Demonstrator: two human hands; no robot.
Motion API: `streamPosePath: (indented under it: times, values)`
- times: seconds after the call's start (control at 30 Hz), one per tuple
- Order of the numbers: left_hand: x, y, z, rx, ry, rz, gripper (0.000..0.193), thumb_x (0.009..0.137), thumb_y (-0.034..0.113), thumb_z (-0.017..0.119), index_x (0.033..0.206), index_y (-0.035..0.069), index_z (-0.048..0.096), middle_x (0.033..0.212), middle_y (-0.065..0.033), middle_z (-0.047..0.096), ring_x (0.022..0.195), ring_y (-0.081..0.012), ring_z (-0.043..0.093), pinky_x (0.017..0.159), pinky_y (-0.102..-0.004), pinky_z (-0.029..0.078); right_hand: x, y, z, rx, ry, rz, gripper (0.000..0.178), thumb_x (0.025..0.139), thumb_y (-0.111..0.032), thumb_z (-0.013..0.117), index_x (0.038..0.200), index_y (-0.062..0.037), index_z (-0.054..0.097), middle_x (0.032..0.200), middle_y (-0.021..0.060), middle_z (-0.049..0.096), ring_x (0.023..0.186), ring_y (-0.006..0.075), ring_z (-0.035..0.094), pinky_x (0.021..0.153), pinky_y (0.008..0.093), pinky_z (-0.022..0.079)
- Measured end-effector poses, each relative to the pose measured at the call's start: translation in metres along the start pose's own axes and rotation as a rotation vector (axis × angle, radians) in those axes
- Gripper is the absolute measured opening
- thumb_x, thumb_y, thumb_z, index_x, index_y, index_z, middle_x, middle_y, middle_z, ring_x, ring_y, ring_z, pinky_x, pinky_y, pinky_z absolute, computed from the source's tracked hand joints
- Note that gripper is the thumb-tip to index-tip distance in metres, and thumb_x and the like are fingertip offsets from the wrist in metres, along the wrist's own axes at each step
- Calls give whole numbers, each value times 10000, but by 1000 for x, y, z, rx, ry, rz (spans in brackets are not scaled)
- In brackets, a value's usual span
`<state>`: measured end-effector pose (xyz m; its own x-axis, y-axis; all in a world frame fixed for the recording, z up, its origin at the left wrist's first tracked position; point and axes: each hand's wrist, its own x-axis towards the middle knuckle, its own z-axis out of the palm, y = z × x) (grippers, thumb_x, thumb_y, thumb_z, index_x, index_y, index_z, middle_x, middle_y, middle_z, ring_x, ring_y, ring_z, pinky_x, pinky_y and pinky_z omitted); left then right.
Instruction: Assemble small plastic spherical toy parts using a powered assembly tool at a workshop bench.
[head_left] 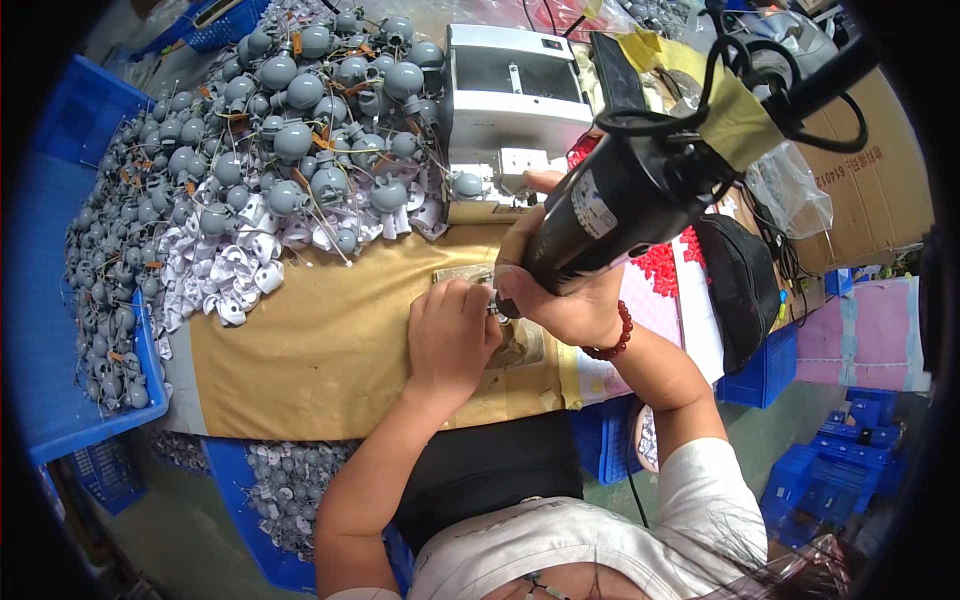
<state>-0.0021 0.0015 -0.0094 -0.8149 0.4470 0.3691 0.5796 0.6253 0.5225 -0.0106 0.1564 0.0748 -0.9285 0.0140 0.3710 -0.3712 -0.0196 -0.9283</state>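
Note:
My right hand (580,308) is wrapped round a thick black electric screwdriver (622,200), which slants down toward the table with its cable at the upper end. The tool's lower tip is near my left fingers and mostly hidden by my hands. My left hand (450,335) is closed, fingers curled over a small piece at a tan block-like fixture (530,348). What the left fingers hold is too covered to name. Both hands nearly meet above this fixture, on the brown-covered table (310,350).
Grey ball-shaped parts with wires (300,90) are heaped at the left, beside white plastic pieces (215,265). A white-and-grey machine (520,115) stands behind my hands. Small red parts (657,270) and a black bag (738,285) lie right. Blue bins (60,330) flank the table.

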Motion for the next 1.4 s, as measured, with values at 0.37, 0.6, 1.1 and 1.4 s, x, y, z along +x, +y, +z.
streamPosePath:
  times: [0.37, 0.6, 1.1, 1.4]
  values:
    - [1, 1, 0, -50, 53, 15, 317, 736, 111, 715, 1011, 121, 558, 975, -62, 564, 994, -277, 587, 841, -444, 453, 1, -1, -5, -127, -170, -137, 797, 834, 108, 657, 1499, 9, 229, 822, 99, 616, 687, 139, 617, 631, 258, 507]
    - [2, -1, -3, -69, 11, 26, 324, 722, 100, 712, 1003, 112, 552, 963, -67, 561, 985, -283, 584, 828, -446, 448, -6, 6, -8, -257, -196, -138, 760, 855, 64, 670, 1485, -6, 250, 838, 83, 601, 715, 134, 604, 668, 276, 494]
    - [2, -2, -6, -117, 52, 67, 385, 690, 73, 704, 1032, 104, 528, 955, -79, 560, 982, -295, 574, 808, -443, 447, -22, 16, -5, -382, -238, -313, 647, 837, -7, 705, 1372, -111, 355, 841, 67, 612, 715, 135, 608, 669, 291, 484]
    - [0, -2, -6, -65, -18, -71, 414, 723, 113, 747, 1102, 73, 586, 1095, -104, 574, 1079, -310, 548, 878, -443, 457, -2, 0, 4, 44, 253, 78, 259, 829, 50, 669, 1061, 12, 560, 747, 50, 610, 597, 147, 596, 625, 302, 523]
